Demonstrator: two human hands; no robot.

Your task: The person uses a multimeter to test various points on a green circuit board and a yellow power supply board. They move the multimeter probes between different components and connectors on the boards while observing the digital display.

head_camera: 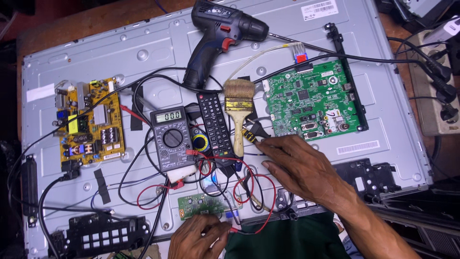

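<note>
Multimeter probe leads, thin red and black wires (pixel 249 184), loop all over the near middle of the big grey sheet-metal TV back panel (pixel 143 52), and both hands are in among them. Right hand (pixel 299 165) comes in from the near right corner, forearm angled across, palm down and flat, fingers stretched toward the far left. Its fingertips sit on a black probe with yellow banding (pixel 251 136), just beside the wooden handle of a flat bristle paintbrush (pixel 238 112); looks pinched lightly, but I can't tell how firm the hold is. Left hand (pixel 199 240) is at the near edge, fingers curled in, closed round the red probe tip (pixel 233 230), right below a small green strip circuit board (pixel 201 205).

The grey digital multimeter with round dial (pixel 171 139) lies left of centre, next to a long black remote control (pixel 215 127). A square green main board (pixel 311 98) sits toward the far right, a yellow power supply board (pixel 88 122) toward the left edge. A dark blue cordless drill with red trigger (pixel 220 36) rests at the far edge. Dark green cloth (pixel 287 237) covers the near edge.
</note>
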